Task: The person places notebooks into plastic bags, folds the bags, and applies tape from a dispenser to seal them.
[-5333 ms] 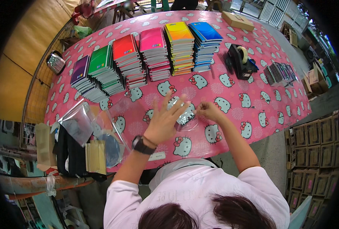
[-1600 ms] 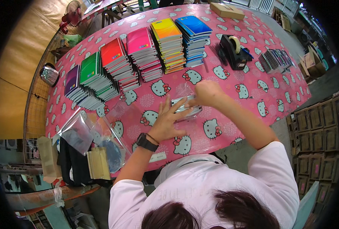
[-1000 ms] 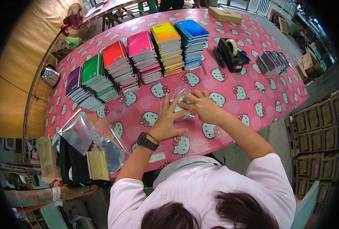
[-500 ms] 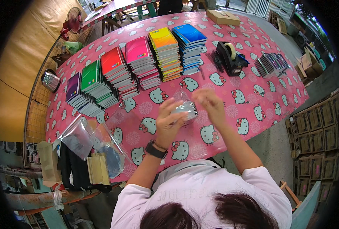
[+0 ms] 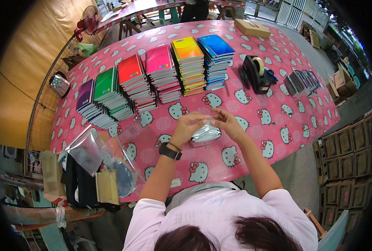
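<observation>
A small bundle in clear, shiny plastic [image 5: 206, 134] rests on the table in front of me; glare hides what is inside. My left hand [image 5: 189, 126] is over its left far edge, thumb and fingers pinched together at the plastic. From the other side my right hand [image 5: 229, 124] also pinches at the plastic, its fingertips close to the left ones. Beyond my hands, spiral notebooks stand in stacks: purple [image 5: 85, 94], green [image 5: 106, 84], red [image 5: 130, 69], pink [image 5: 159, 58], yellow [image 5: 187, 48] and blue [image 5: 216, 45].
A black tape dispenser [image 5: 259, 81] stands to the right, near a row of plastic-wrapped packs [image 5: 302, 83]. At the far edge lies a cardboard box [image 5: 252, 28]. Clear plastic sleeves [image 5: 85, 147] lie at the table's left edge. Stacked cartons [image 5: 347, 154] stand on the right.
My right hand has come down and in, from raised beside the bundle to pinching at its plastic. My left hand has shifted from the bundle's side to its far edge. The view has tilted slightly.
</observation>
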`<state>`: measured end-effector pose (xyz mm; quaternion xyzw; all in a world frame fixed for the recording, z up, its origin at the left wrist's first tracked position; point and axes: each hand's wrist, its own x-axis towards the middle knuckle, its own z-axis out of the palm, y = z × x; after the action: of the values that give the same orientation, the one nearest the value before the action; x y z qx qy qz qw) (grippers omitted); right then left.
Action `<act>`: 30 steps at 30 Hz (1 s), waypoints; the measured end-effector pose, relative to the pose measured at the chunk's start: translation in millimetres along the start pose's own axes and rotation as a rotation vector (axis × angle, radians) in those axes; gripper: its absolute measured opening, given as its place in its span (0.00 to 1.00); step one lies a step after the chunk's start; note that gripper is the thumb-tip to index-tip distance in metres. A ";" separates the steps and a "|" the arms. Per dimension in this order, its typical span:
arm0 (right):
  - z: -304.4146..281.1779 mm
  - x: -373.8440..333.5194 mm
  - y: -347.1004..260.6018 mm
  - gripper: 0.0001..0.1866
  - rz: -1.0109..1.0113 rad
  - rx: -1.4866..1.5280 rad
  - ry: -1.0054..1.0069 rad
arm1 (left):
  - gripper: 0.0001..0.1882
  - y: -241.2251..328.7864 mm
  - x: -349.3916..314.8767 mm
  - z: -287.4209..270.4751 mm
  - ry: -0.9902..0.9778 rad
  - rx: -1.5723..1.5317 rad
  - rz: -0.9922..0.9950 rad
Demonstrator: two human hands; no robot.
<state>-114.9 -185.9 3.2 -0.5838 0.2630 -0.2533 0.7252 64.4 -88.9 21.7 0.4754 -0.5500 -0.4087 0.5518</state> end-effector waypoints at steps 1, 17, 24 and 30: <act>-0.6 -1.3 1.3 0.27 -0.025 -0.008 0.015 | 0.17 7.9 0.9 -2.2 0.073 0.044 0.067; 6.6 -36.6 -14.6 0.21 -0.398 -0.470 -0.161 | 0.45 -1.4 -40.7 -10.1 -0.085 0.480 0.113; 34.7 -48.2 2.2 0.19 -0.658 -0.867 0.158 | 0.16 -22.7 -48.9 11.0 0.173 0.317 0.245; 52.8 -44.7 3.2 0.12 -0.438 -0.717 0.317 | 0.11 -21.5 -45.9 15.4 0.292 0.325 0.178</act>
<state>-111.8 -117.5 13.4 -0.7942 0.3120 -0.3800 0.3571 47.8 -49.9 -10.1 0.5618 -0.5624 -0.1915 0.5756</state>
